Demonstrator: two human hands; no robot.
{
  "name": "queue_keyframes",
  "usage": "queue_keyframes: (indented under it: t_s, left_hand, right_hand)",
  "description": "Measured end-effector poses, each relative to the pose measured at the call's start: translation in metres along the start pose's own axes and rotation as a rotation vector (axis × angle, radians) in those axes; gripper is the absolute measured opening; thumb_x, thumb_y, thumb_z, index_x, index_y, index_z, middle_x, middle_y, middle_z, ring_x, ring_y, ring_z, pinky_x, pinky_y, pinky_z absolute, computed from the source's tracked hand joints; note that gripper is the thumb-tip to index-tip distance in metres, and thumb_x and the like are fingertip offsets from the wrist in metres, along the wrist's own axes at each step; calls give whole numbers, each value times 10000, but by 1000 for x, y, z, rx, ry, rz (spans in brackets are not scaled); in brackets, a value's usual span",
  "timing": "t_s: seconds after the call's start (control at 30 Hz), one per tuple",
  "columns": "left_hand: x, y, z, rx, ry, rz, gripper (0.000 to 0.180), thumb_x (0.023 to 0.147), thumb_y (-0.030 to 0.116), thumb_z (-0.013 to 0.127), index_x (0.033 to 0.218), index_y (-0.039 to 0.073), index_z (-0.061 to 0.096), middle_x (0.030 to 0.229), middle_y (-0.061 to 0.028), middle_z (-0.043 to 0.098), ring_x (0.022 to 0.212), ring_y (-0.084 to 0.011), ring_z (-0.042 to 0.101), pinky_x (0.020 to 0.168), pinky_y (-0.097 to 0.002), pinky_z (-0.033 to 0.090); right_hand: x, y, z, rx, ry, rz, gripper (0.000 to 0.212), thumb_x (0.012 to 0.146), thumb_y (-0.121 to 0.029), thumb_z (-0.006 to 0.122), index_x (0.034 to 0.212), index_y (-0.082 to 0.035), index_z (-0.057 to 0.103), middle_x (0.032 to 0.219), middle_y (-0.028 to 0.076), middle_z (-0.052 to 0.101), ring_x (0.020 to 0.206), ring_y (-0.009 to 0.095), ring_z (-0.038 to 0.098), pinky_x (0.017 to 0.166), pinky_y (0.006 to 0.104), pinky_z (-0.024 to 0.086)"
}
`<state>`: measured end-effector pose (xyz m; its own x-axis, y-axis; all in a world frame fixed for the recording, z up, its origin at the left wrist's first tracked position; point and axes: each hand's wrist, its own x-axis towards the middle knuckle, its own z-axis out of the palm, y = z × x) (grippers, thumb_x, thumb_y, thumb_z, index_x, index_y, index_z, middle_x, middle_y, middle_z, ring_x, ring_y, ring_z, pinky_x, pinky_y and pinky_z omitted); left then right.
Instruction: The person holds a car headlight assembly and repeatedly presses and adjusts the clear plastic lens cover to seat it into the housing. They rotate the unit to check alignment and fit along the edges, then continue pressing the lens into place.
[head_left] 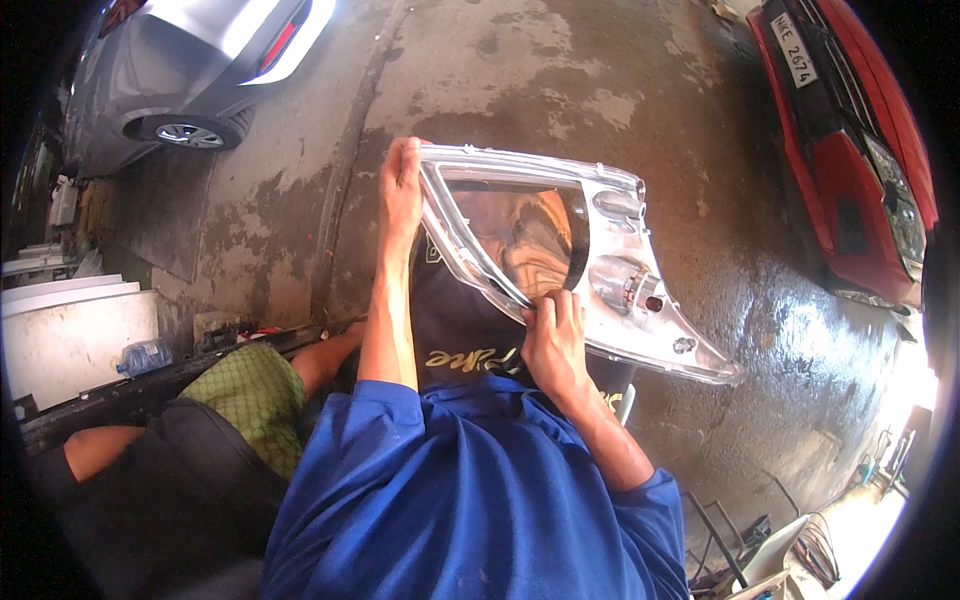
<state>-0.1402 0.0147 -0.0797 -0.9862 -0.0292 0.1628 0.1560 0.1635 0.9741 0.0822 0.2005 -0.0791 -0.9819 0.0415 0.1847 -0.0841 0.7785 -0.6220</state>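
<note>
A silver, mirror-bright car lamp housing (pixel 612 310) lies over my lap, its narrow tip pointing to the lower right. A large dark-rimmed opening on its left half holds a glossy surface (pixel 525 235) with warm brown reflections; I cannot tell whether this is a lens or a reflector. My left hand (pixel 402 185) grips the housing's upper left corner, fingers closed round the frame. At the lower edge of the opening, my right hand (pixel 555 335) has its fingers curled and pressed on the rim. Whether those fingers also pinch something small is hidden.
Close on my left sits another person in green patterned clothing (pixel 245 400). A grey car (pixel 190 80) stands at the far left, a red vehicle (pixel 850 190) at the right. White panels (pixel 85 330) and a clear plastic bottle (pixel 145 357) are left; metal frames (pixel 715 545) lie lower right. Wet concrete floor (pixel 500 70) spreads ahead.
</note>
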Motion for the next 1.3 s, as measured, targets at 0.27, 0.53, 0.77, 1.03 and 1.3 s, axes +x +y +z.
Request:
queue_keyframes:
  t_s: [0.27, 0.53, 0.77, 1.03, 1.3]
  left_hand:
    - [3, 8, 4, -1, 20, -37, 349, 1105, 342, 499, 995, 35, 625, 851, -8, 613, 784, -93, 540, 714, -284, 468]
    - [6, -4, 2, -13, 21, -7, 348, 1093, 335, 533, 948, 28, 607, 846, -11, 606, 812, -98, 537, 748, -286, 462]
    - [6, -10, 0, 12, 29, 22, 372, 1077, 370, 564, 949, 24, 608, 845, -17, 602, 831, -105, 533, 768, -293, 457]
    - [0, 3, -1, 59, 9, 37, 378, 1087, 393, 531, 1114, 31, 633, 1011, -63, 644, 940, -151, 584, 872, -328, 475]
    - [-83, 13, -9, 202, 420, 288, 284, 955, 145, 615, 1219, 49, 569, 1225, -154, 565, 1135, -295, 576, 992, -441, 479]
  right_hand:
    - [2, 2, 0, 39, -21, -14, 163, 887, -62, 649, 994, 0, 543, 1029, 205, 528, 965, 404, 520, 801, 529, 413]
    - [0, 3, 2, 2, -15, -4, 168, 889, -71, 645, 995, 7, 542, 1031, 217, 523, 969, 416, 520, 795, 539, 414]
    - [-1, 3, 3, -4, 5, -6, 168, 881, -62, 646, 993, 15, 548, 1010, 219, 522, 963, 415, 519, 793, 536, 414]
    - [-1, 4, 3, 16, 2, -24, 169, 873, -50, 648, 993, 15, 548, 1003, 217, 516, 954, 412, 516, 799, 533, 414]
    - [-1, 3, 5, 35, 19, -12, 164, 879, -49, 651, 987, 18, 548, 997, 226, 511, 945, 421, 515, 801, 541, 417]
